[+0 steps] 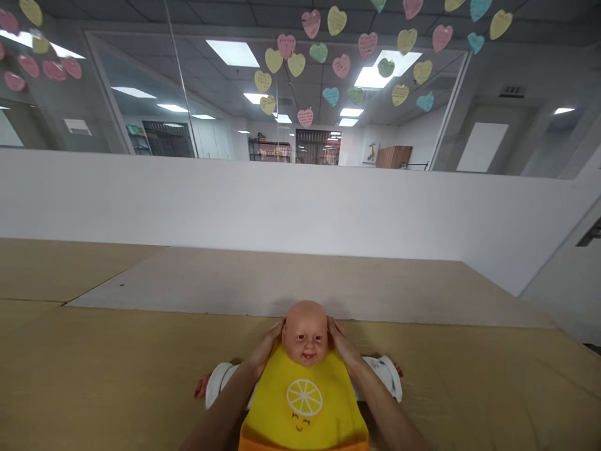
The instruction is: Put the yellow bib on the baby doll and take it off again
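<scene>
White wall runs behind everything, beyond the head of a baby doll, and a tan surface spreads out around the doll, creased on the right-hand side. In the head view, the doll faces the camera between the person's two hands. Left hand and right hand press against opposite sides of its head, their fingers long and slightly curved, just about at its ears. Some fingertips slip out of sight behind the head, so I cannot tell whether they pinch anything there.

The doll's head is smooth, bald and rounded, with a faint sheen. Below its chin a yellow bib fans out, matte and soft-looking, printed with a white lemon slice over a small smiling face, and edged in orange nearest the camera. It covers the doll's body. White sleeves stick out to either side of the doll, partly hidden by the person's forearms.

Just beyond the doll's head lies a flat greyish panel with angled ends. Farther past it, above the wall, heart-shaped notes in pink, yellow, green and blue dot a glass pane, through which a brown cabinet shows. Off to the doll's right-hand-side edge of view is a door handle.
</scene>
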A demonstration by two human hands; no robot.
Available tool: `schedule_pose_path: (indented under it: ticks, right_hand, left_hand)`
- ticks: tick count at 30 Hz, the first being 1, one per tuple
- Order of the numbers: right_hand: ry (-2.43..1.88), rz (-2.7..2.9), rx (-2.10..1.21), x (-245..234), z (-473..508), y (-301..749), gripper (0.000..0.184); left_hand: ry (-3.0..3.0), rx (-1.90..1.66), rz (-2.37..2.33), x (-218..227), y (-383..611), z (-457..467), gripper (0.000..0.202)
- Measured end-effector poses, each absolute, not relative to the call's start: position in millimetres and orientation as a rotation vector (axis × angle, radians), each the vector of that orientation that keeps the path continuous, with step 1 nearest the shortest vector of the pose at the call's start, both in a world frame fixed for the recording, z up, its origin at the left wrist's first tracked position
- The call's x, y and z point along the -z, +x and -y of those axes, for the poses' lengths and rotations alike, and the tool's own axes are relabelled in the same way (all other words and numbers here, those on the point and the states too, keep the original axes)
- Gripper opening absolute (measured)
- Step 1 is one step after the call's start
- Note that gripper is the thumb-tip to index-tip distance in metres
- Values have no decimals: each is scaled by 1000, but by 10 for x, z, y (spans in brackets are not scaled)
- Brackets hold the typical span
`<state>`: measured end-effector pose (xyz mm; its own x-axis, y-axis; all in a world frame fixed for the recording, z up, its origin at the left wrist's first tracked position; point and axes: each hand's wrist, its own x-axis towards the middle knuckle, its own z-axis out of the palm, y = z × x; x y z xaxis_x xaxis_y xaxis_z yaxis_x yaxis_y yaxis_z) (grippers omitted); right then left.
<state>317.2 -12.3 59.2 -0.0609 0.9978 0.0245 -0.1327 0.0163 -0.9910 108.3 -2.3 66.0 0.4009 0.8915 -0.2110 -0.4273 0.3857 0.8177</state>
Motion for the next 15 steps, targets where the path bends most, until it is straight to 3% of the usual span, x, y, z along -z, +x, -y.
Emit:
schedule_pose_path:
  ticks: [15]
  right_hand:
    - [-1095, 1174, -1251, -635, 627, 3056, 69]
  left_hand:
    - [704, -878, -709, -534, 1098, 549, 63]
